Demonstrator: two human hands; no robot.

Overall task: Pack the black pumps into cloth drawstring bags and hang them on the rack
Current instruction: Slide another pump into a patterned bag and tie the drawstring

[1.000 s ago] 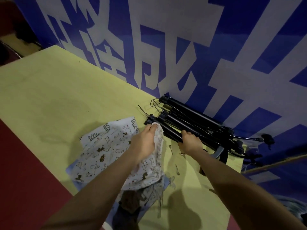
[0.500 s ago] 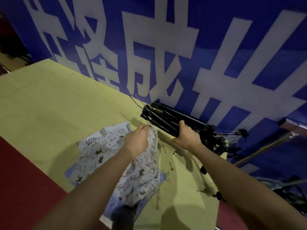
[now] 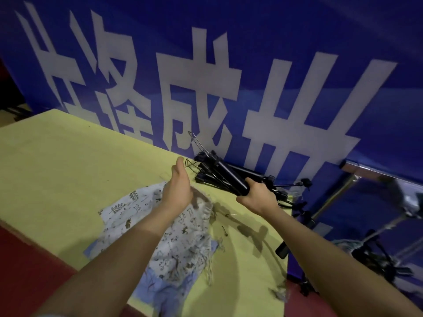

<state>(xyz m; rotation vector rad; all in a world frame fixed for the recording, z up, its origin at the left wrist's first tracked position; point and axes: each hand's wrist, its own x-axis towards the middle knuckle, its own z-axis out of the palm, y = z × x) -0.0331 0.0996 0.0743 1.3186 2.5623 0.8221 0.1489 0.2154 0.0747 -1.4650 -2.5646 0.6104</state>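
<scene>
Left hand now off bag; rack gripped

The folded black rack, a bundle of dark tubes with thin wire hooks at its far end, is held tilted above the yellow table, its near end gripped. The cloth drawstring bags, white with small dark leaf and animal prints, are spread crumpled near the table's front edge, over a pale blue piece of cloth.
</scene>
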